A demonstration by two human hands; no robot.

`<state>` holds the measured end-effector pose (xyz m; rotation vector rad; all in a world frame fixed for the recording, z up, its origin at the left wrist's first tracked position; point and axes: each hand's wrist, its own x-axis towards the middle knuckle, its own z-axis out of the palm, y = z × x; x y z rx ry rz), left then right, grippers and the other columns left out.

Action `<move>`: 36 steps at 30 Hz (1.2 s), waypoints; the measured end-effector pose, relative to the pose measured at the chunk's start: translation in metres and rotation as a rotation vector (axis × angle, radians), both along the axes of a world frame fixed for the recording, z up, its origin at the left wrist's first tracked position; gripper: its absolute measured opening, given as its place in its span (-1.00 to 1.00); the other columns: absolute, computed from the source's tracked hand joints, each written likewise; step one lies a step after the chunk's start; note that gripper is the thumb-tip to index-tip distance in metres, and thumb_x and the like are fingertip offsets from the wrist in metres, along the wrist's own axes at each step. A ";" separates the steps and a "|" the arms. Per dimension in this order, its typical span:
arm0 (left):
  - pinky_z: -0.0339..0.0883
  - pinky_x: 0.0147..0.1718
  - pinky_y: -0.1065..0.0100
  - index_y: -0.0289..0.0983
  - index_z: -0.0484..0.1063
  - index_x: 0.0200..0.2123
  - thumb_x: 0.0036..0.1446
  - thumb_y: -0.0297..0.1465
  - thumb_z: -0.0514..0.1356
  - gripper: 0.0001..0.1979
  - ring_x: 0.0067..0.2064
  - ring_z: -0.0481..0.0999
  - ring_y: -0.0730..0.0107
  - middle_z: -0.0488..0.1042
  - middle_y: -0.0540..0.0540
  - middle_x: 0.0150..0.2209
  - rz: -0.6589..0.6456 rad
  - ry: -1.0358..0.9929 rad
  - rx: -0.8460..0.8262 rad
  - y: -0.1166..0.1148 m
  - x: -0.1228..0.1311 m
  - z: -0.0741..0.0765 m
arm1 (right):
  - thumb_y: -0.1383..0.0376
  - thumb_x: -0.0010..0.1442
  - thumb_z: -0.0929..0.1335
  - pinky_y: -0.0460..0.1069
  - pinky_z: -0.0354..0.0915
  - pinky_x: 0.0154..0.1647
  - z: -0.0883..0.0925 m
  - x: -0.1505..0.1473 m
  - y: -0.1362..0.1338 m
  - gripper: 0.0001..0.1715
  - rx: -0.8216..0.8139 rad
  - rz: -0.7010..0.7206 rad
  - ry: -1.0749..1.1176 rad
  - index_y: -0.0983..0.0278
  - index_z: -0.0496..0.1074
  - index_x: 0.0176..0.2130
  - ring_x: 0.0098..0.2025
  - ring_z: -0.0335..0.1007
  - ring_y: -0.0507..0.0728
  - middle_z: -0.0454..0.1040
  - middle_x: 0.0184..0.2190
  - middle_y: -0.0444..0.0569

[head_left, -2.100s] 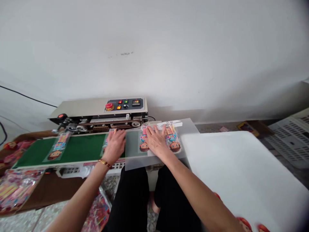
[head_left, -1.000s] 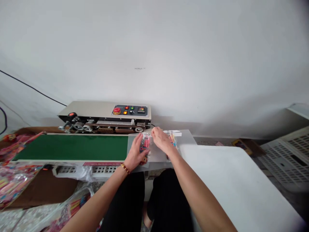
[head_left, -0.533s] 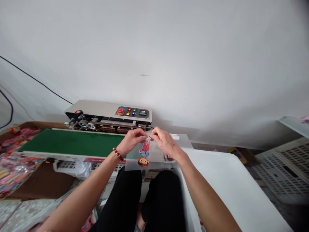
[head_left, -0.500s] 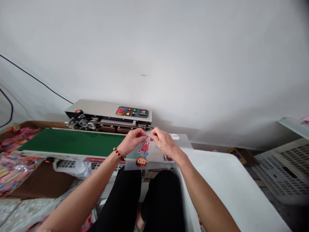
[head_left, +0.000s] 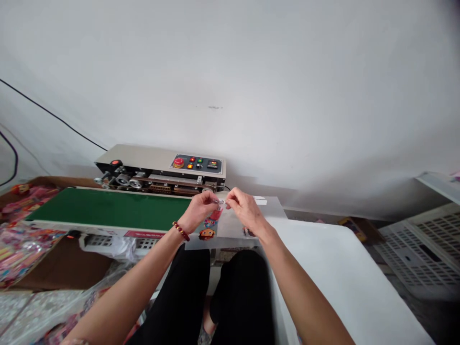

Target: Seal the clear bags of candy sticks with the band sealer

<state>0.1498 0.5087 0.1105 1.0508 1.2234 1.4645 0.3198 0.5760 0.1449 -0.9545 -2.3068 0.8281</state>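
My left hand (head_left: pixel 201 209) is closed in a pinch on the top edge of a small clear plastic packet (head_left: pixel 212 222), which has pink contents and a cartoon face (head_left: pixel 207 234) at its lower end. Close beside it, my right hand (head_left: pixel 242 207) has thumb and fingertips pinched together at the same top edge; whether they grip the packet's film is too small to make out. Under both hands lies a translucent sheet (head_left: pixel 275 211). A second cartoon face (head_left: pixel 247 232) shows partly beneath my right wrist.
A band sealing machine (head_left: pixel 161 165) with a lit control panel stands against the wall, its green conveyor belt (head_left: pixel 115 208) running left. Cardboard boxes of packets (head_left: pixel 21 254) sit at far left. A white surface (head_left: pixel 334 268) lies right, with plastic crates (head_left: pixel 420 254) beyond.
The packet's lower end has swung slightly left, and my fingertips have drawn a little apart at its top. The view has shifted slightly.
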 end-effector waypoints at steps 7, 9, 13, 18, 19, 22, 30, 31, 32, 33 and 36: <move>0.42 -0.13 0.22 -0.29 0.48 -0.04 0.14 -0.35 0.15 -0.68 -0.21 0.52 0.25 0.55 -0.12 -0.27 0.265 0.486 -0.053 0.007 -0.005 -0.051 | 0.39 0.23 0.25 -0.05 0.18 -0.24 -0.041 -0.016 0.029 -0.73 0.009 -0.060 -0.191 0.16 0.35 -0.08 -0.25 0.47 0.11 0.55 -0.35 -0.17; 0.39 0.04 0.11 -0.29 0.44 0.05 0.21 -0.43 0.08 -0.65 -0.02 0.51 0.16 0.55 -0.22 -0.08 0.334 0.778 -0.001 0.005 -0.003 -0.066 | 0.40 0.27 0.22 -0.04 0.17 -0.23 -0.051 -0.025 0.042 -0.72 0.056 -0.118 -0.330 0.17 0.37 -0.07 -0.20 0.48 0.14 0.57 -0.28 -0.11; 0.23 0.26 -0.01 -0.28 0.38 0.17 0.29 -0.49 0.00 -0.59 0.23 0.37 0.11 0.42 -0.27 0.20 0.066 1.207 0.151 -0.001 0.012 -0.089 | 0.40 0.34 0.18 -0.01 0.20 -0.20 -0.064 -0.039 0.060 -0.68 0.124 -0.200 -0.522 0.20 0.38 0.01 -0.15 0.50 0.17 0.58 -0.16 0.00; 0.14 0.33 -0.06 -0.30 0.24 0.29 0.32 -0.49 -0.02 -0.52 0.37 0.20 0.10 0.22 -0.26 0.35 0.029 1.391 0.076 0.006 0.026 -0.097 | 0.33 0.37 0.19 0.02 0.25 -0.05 -0.063 -0.017 0.055 -0.68 0.193 -0.219 -0.547 0.21 0.42 0.03 -0.04 0.48 0.19 0.54 -0.02 0.06; 0.13 0.33 -0.05 -0.30 0.23 0.30 0.32 -0.49 -0.02 -0.51 0.37 0.19 0.11 0.21 -0.26 0.36 0.035 1.397 0.053 0.008 0.027 -0.096 | 0.32 0.38 0.19 0.04 0.24 0.00 -0.064 -0.005 0.051 -0.68 0.216 -0.221 -0.550 0.22 0.43 0.02 -0.01 0.47 0.19 0.54 -0.01 0.07; 0.10 0.35 -0.04 -0.28 0.22 0.30 0.32 -0.49 -0.02 -0.51 0.37 0.20 0.12 0.21 -0.25 0.36 0.054 1.394 0.006 0.009 0.024 -0.096 | 0.29 0.41 0.17 0.16 0.16 0.19 -0.070 0.037 0.037 -0.62 0.293 -0.232 -0.562 0.24 0.45 0.07 0.19 0.32 0.26 0.48 0.12 0.11; -0.07 0.37 -0.19 -0.23 0.36 0.20 0.31 -0.42 0.00 -0.58 0.29 0.31 0.00 0.33 -0.22 0.29 0.173 1.341 -0.033 -0.015 -0.044 -0.105 | 0.26 0.42 0.18 0.56 -0.36 0.33 -0.097 0.037 0.010 -0.51 0.363 -0.201 -0.646 0.24 0.31 0.27 0.40 -0.03 0.37 0.22 0.35 0.15; -0.14 0.37 -0.24 -0.24 0.38 0.17 0.30 -0.42 0.01 -0.59 0.28 0.32 -0.04 0.34 -0.24 0.27 0.207 1.348 -0.035 -0.019 -0.052 -0.104 | 0.24 0.42 0.19 0.57 -0.39 0.32 -0.098 0.022 0.008 -0.53 0.359 -0.209 -0.629 0.25 0.33 0.25 0.40 -0.02 0.38 0.23 0.35 0.16; -0.19 0.36 -0.31 -0.26 0.40 0.14 0.29 -0.43 0.01 -0.60 0.26 0.34 -0.09 0.36 -0.27 0.26 0.238 1.359 -0.037 -0.021 -0.057 -0.103 | 0.22 0.42 0.20 0.57 -0.39 0.32 -0.099 0.007 0.005 -0.54 0.350 -0.217 -0.609 0.26 0.34 0.23 0.39 -0.01 0.39 0.24 0.34 0.17; -0.23 0.35 -0.35 -0.29 0.41 0.12 0.29 -0.43 0.01 -0.62 0.25 0.35 -0.13 0.37 -0.31 0.24 0.259 1.372 -0.037 -0.023 -0.059 -0.101 | 0.21 0.42 0.20 0.57 -0.39 0.32 -0.099 -0.007 0.002 -0.54 0.339 -0.222 -0.587 0.27 0.35 0.22 0.39 -0.02 0.40 0.24 0.33 0.18; -0.13 0.36 -0.28 -0.28 0.44 0.08 0.30 -0.45 0.00 -0.65 0.22 0.40 -0.05 0.43 -0.30 0.18 0.217 1.389 0.008 -0.019 -0.042 -0.094 | 0.21 0.44 0.17 0.59 -0.36 0.30 -0.098 -0.031 -0.004 -0.53 0.305 -0.217 -0.526 0.25 0.33 0.24 0.40 -0.04 0.41 0.24 0.33 0.18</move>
